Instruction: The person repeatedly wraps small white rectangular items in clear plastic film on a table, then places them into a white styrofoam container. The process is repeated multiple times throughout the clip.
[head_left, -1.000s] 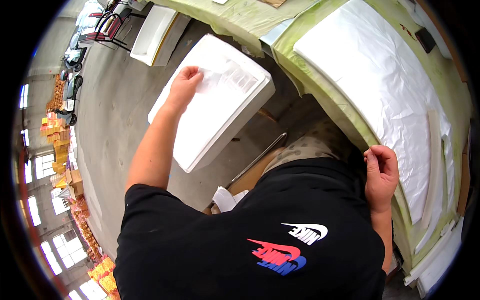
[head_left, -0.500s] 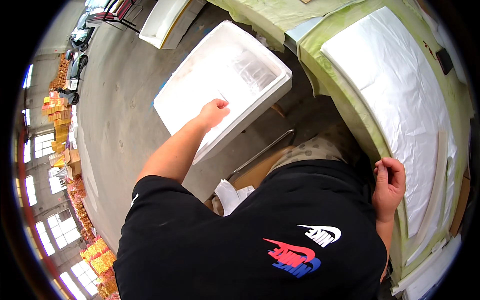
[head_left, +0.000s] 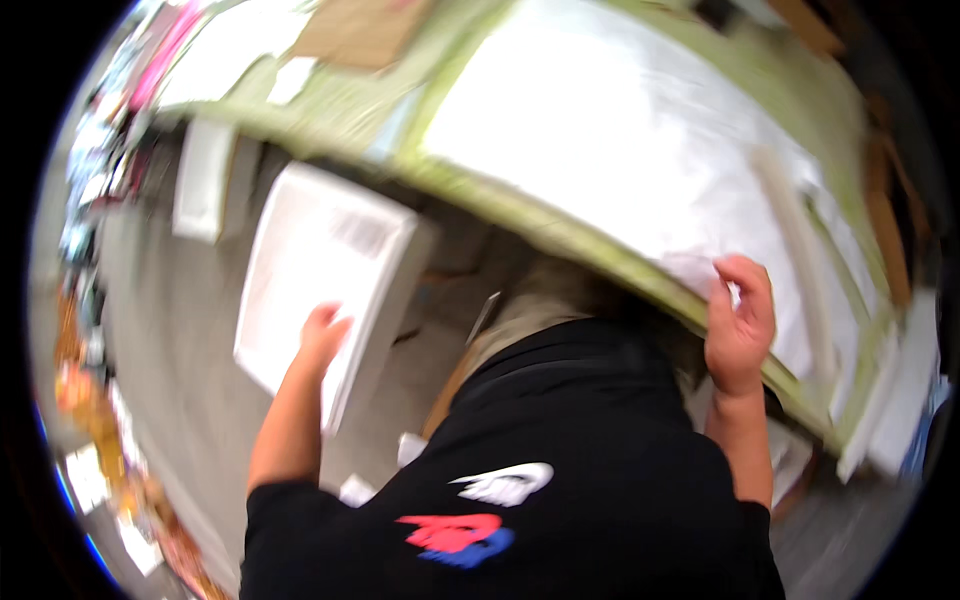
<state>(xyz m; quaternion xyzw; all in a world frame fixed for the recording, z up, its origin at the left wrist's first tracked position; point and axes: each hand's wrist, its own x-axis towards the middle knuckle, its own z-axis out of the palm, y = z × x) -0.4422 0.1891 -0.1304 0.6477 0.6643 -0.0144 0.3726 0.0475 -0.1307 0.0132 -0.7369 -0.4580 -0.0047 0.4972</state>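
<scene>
My left hand (head_left: 325, 335) is over the white foam box (head_left: 262, 345) at the left, blurred, its thumb and fingers looking slightly apart with nothing visible between them. Inside the box lies a patch of shiny, clear-looking packets (head_left: 362, 232). My right hand (head_left: 740, 325) hovers by the near edge of the covered table, fingers curled and thumb bent toward the index finger. Beside those fingertips a pale, crumpled bit of film (head_left: 692, 265) shows against the white sheet (head_left: 590, 110). Whether the right fingers grip it is too blurred to tell.
The table wears a yellow-green cover (head_left: 520, 220) under the white sheet. A pale strip (head_left: 795, 250) lies along its right part, and brown cardboard (head_left: 360, 30) at its far side. Another white box (head_left: 205, 180) stands on the grey floor (head_left: 160, 320) at the left.
The view has swung right, toward the table, and blurred. My left hand's pinch looks loosened, still over the box. My right hand has moved up, its fingers now beside the sheet's near edge.
</scene>
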